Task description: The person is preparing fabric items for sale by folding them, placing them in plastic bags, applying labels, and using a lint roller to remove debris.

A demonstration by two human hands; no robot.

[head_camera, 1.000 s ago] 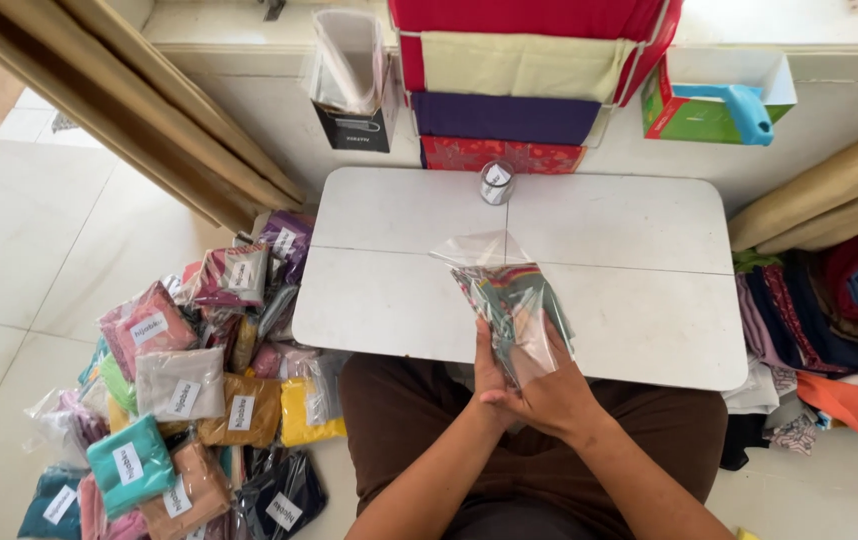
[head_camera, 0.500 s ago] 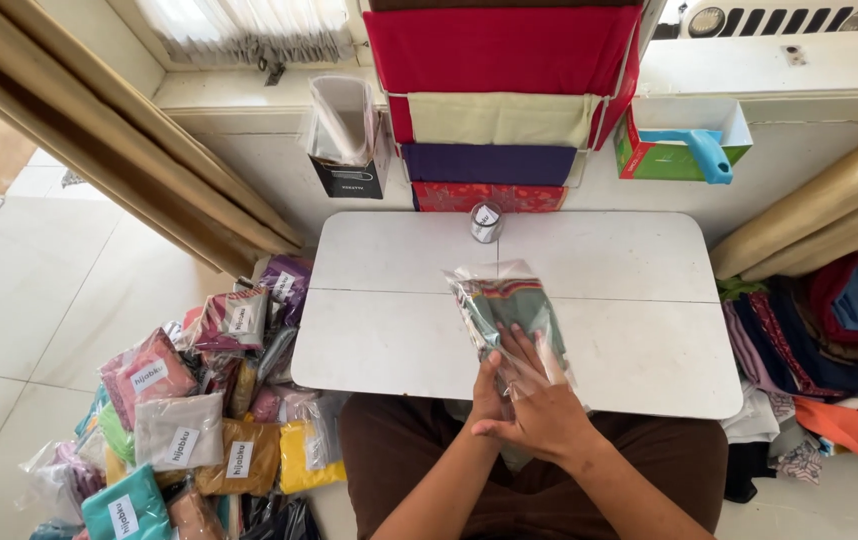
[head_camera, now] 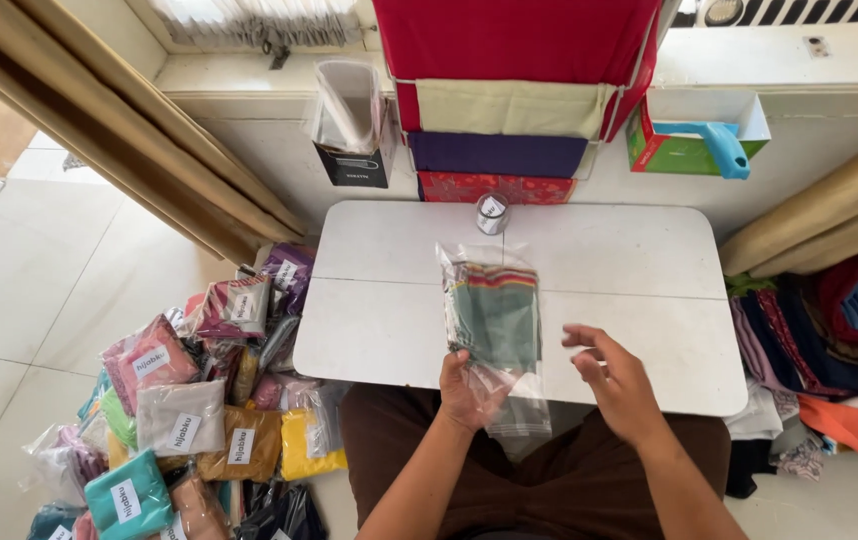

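1. Holding clear bag (head_camera: 494, 325) w/ folded green cloth inside: left hand (head_camera: 471, 390), grip closed on bag's lower edge.
2. Bag lies over table (head_camera: 639, 270) near front edge, centre.
3. Right hand (head_camera: 614, 380) just beside bag, not touching; fingers spread, grip empty.
4. Tape roll (head_camera: 492, 213) at table's far edge.

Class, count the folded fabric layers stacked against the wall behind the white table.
4: red fabric on top, cream fabric below, purple fabric next, patterned red fabric lowest. More may be hidden.
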